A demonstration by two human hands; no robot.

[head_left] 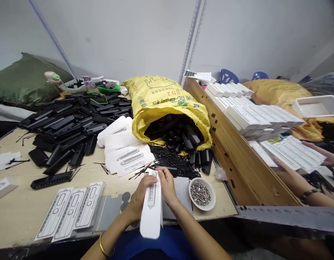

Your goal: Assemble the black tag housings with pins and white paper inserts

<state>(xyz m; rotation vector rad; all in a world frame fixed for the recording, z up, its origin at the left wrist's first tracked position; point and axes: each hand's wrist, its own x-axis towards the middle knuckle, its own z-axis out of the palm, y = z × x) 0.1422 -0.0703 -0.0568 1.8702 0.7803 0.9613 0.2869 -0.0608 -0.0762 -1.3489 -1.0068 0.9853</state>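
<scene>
A long white printed carton [151,213] is held upright between my two hands, its near flap hanging toward me over the table edge. My left hand [142,191] wraps the carton's left side, fingers near its far end. My right hand [167,186] pinches the far right corner. Just beyond my fingers lies a black plastic casing [168,171], beside a heap of thin black sticks [169,159]. To the right of my right hand stands a white bowl [213,200] of small metal pieces. Flat unfolded cartons [134,159] lie stacked behind my left hand.
Three printed boxes [87,206] rest at the front left. Many black casings [64,126] are piled behind. A yellow sack [156,94] spills more casings. A wooden partition [237,169] stands right; beyond it, another person's hands [290,177] hold boxes.
</scene>
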